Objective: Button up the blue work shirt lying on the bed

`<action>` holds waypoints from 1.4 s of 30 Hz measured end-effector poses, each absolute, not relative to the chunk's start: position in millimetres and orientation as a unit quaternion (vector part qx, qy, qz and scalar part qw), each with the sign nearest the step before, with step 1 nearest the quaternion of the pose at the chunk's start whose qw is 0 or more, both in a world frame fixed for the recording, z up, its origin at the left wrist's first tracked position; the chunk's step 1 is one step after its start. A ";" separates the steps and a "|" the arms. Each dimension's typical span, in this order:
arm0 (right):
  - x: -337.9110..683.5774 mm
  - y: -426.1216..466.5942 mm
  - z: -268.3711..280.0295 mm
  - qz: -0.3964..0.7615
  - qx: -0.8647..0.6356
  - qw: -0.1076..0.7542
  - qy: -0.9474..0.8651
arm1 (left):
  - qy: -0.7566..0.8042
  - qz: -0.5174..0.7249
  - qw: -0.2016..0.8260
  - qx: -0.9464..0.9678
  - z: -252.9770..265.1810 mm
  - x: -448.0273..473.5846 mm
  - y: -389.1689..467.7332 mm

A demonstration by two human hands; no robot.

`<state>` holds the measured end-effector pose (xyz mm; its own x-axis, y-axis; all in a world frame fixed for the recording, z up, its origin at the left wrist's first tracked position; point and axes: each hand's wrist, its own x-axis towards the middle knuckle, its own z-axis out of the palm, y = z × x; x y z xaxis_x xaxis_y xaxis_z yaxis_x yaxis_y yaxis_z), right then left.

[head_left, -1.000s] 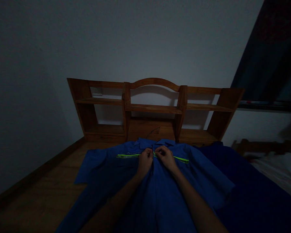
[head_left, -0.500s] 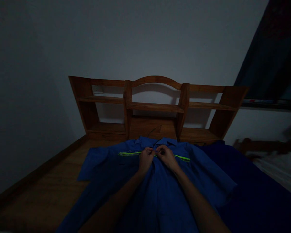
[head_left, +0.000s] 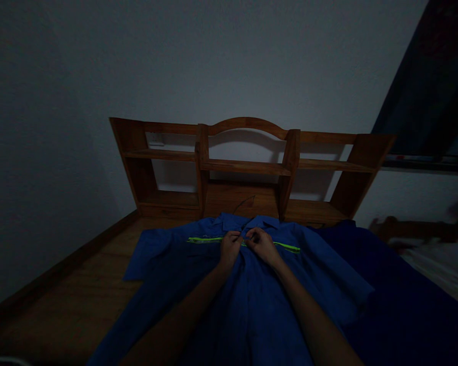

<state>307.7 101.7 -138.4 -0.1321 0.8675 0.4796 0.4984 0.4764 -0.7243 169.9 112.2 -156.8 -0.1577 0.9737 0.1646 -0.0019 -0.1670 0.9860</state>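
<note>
A blue short-sleeved shirt (head_left: 248, 300) lies spread out face up, its collar at the far end and a bright yellow-green stripe across the chest. My left hand (head_left: 231, 246) pinches the front of the shirt just below the collar. Close beside it, my right hand (head_left: 261, 245) is closed on the other side of the same front opening, fingertips nearly meeting the left ones. Whether a button is between the fingers is too dark and small to make out.
A wooden headboard with shelves (head_left: 248, 168) stands behind the collar, against a pale wall (head_left: 213, 61). Bare wooden boards (head_left: 99, 274) show at left. Dark blue cloth (head_left: 404, 305) lies at right, and a dark window (head_left: 435, 86) is at upper right.
Both hands stay at the shirt front with hardly any movement of the fingers. The view has shifted very slightly.
</note>
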 end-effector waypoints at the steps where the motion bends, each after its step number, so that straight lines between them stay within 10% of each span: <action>1: 307.8 101.1 -137.6 0.207 -0.472 0.459 -0.724 | 0.488 0.583 0.421 0.495 -157.7 170.0 111.9; 42: 316.2 115.7 -143.9 0.538 -0.460 0.475 -0.522 | 0.488 0.509 0.337 0.624 -147.2 171.3 98.8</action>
